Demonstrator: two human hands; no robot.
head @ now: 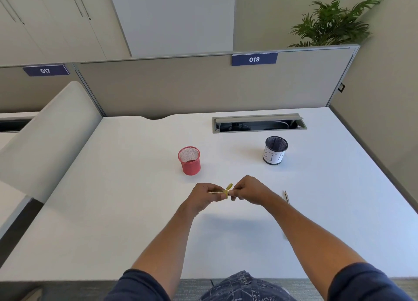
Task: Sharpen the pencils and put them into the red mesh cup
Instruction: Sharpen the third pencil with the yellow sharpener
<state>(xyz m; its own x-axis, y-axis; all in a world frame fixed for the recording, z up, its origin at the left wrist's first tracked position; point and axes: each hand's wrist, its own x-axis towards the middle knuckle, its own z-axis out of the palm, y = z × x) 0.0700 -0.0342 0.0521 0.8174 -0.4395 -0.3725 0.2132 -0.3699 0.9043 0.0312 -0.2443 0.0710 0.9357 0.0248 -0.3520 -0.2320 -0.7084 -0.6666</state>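
Head view: left hand (pixel 204 195) pinches pencil (pixel 216 192); right hand (pixel 247 191) pinches yellow sharpener (pixel 227 191).
Cup: red mesh cup (pixel 189 160) — beyond hands, apparently empty.
Risk: hard twisting — tip snaps.

From my feed I see a white bench (pixel 135 210) with an open cable tray (pixel 259 123) set into its far side. A grey partition (pixel 181 85) runs behind it, carrying blue number plates reading 018 (pixel 254 59) and 017 (pixel 45 70). Pale cabinet doors (pixel 45 20) fill the back wall, a green potted plant (pixel 334 20) rises behind the partition on the right, and grey carpet (pixel 192 289) shows below.
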